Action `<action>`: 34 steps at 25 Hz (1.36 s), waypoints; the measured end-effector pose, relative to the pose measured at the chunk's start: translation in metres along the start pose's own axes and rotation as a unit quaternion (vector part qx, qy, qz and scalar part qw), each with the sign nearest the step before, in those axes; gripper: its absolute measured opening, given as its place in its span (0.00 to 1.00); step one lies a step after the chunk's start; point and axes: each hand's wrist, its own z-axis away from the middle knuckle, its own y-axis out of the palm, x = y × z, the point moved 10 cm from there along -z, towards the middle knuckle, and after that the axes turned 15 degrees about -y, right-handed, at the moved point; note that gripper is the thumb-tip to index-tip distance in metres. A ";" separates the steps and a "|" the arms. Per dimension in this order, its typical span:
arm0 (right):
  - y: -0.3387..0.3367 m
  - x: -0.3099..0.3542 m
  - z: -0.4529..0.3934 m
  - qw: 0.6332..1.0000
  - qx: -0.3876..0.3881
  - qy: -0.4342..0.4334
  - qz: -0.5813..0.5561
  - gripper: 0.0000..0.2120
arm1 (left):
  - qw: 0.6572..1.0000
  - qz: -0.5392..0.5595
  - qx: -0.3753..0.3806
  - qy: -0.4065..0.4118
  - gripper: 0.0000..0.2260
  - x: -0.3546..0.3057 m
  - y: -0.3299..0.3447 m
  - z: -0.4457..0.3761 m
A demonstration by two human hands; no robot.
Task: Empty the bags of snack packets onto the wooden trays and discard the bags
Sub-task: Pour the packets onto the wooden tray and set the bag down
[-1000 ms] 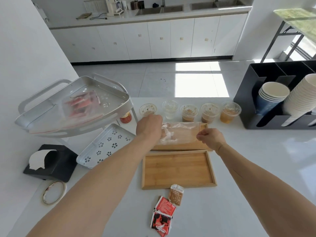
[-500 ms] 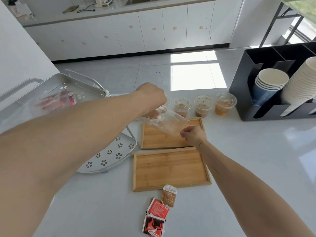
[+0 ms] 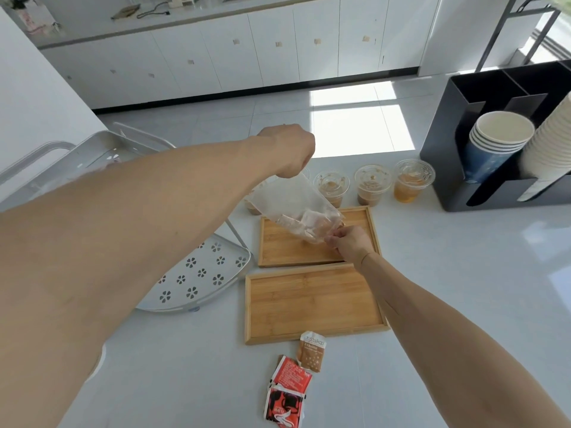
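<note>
A clear plastic bag point(image 3: 290, 208) hangs tilted over the far wooden tray point(image 3: 284, 251), with brownish snack packets gathered at its lower end. My left hand point(image 3: 289, 152) grips the bag's upper end, raised above the counter. My right hand point(image 3: 350, 244) pinches the bag's lower end just above the far tray. The near wooden tray point(image 3: 312, 302) holds nothing. Three loose packets lie in front of it: a brown one point(image 3: 311, 350) and two red ones point(image 3: 292, 373).
Lidded plastic cups point(image 3: 372, 183) stand in a row behind the far tray. A black holder point(image 3: 494, 193) with stacked paper cups point(image 3: 497, 140) is at right. A white metal rack point(image 3: 197, 276) stands at left, with another bag blurred on its upper shelf.
My left hand has lifted the bag's upper end, tipping it from flat to steeply tilted. The packets slid to the lower end held by my right hand. The camera moved closer.
</note>
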 end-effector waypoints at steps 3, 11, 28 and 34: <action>-0.001 0.004 0.001 1.000 -0.008 -0.008 -0.005 0.09 | 1.000 0.000 -0.008 0.003 0.15 0.000 -0.005 0.001; -0.007 0.023 0.007 0.999 -0.043 -0.026 -0.016 0.09 | 0.999 0.015 -0.043 -0.001 0.15 0.002 -0.035 0.002; -0.019 0.070 0.029 0.993 -0.081 -0.083 -0.008 0.09 | 0.995 0.040 -0.084 -0.031 0.15 0.037 -0.068 0.037; -0.024 0.069 0.067 0.982 -0.072 -0.058 -0.166 0.06 | 0.964 0.234 -0.087 -0.096 0.14 0.061 -0.038 0.096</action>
